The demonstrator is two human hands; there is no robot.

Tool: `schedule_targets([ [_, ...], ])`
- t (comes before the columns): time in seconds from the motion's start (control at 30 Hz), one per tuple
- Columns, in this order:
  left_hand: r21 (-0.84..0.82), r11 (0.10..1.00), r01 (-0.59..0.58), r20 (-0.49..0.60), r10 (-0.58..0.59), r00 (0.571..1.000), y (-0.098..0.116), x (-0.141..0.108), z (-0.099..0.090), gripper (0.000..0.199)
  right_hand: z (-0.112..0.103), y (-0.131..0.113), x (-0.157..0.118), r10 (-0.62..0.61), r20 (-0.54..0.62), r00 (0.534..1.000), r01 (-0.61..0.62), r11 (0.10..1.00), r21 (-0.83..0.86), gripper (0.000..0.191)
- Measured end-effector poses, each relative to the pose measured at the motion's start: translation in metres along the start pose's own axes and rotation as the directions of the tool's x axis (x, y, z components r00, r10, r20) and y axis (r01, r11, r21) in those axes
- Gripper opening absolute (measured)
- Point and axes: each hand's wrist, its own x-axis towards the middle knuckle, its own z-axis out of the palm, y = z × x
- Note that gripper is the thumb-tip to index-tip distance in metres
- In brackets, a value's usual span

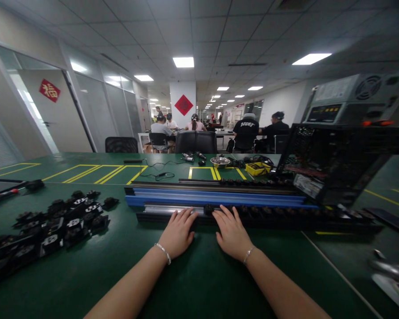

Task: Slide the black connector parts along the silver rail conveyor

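Just in front of me, a long black rail (154, 217) with a silver channel (161, 209) runs from side to side. My left hand (177, 234) rests on its near edge, fingers stretched out. On the same rail lies my right hand (232, 234), its fingers extended beside a small black part (208, 209) seated in the channel. Several similar dark parts (264, 212) sit in a row to the right. Behind this rail lie a blue rail (216, 198) and another dark rail (186, 186). Neither hand grasps anything.
Many loose black parts (55, 226) are heaped at left. An open computer case (339, 164) with a power supply (349, 97) on top stands at right. Toward the back are a metal bowl (220, 161), a yellow tray (257, 169) and cables (162, 176). People sit beyond the green table (199, 283).
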Motion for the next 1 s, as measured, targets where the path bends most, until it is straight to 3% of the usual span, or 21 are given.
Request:
schedule_targets([
  [0.47, 0.095, 0.995, 0.026, 0.033, -0.03, 0.999, 0.016, 0.005, -0.004, 0.069, 0.002, -0.004, 0.002, -0.037, 0.008, 0.999, 0.037, 0.999, -0.007, 0.053],
  [0.7, 0.16, 0.982, 0.098, 0.001, -0.1, 0.995, 0.025, 0.008, 0.005, 0.065, 0.01, -0.001, 0.003, -0.047, 0.006, 0.999, 0.046, 0.998, 0.039, 0.054],
  [1.0, 0.181, 0.968, 0.174, -0.016, -0.174, 0.985, 0.041, 0.021, 0.013, 0.074, 0.011, -0.001, 0.004, 0.007, 0.031, 0.999, -0.011, 0.992, 0.125, 0.055],
])
